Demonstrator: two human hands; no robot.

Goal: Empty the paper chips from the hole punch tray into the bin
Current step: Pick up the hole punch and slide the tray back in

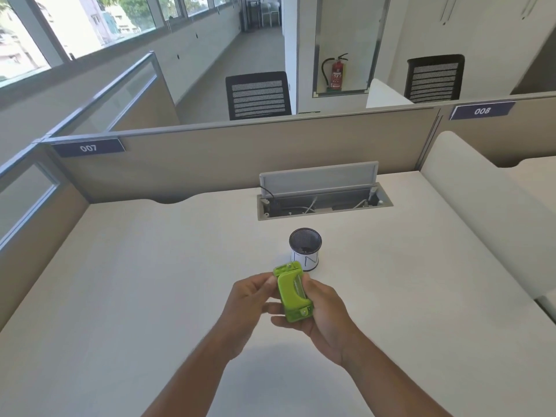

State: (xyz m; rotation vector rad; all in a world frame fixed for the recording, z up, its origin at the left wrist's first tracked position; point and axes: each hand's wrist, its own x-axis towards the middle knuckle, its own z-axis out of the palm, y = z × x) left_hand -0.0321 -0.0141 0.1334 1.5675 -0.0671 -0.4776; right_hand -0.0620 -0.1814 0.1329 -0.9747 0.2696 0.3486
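A lime-green hole punch (292,291) is held above the white desk (150,281), just in front of the bin. Both hands hold it: my left hand (251,299) grips its left side with fingers and thumb, and my right hand (323,314) cradles it from the right and below. The bin (305,249) is a small black mesh cup with a white paper label, standing upright right behind the punch. Dark bits lie at its bottom. The punch's tray side is hidden from me.
An open cable box (323,195) with a raised grey lid is sunk into the desk behind the bin. Beige partition panels (240,155) labelled 007 and 008 wall the desk's far edge. A white divider (487,212) bounds the right side.
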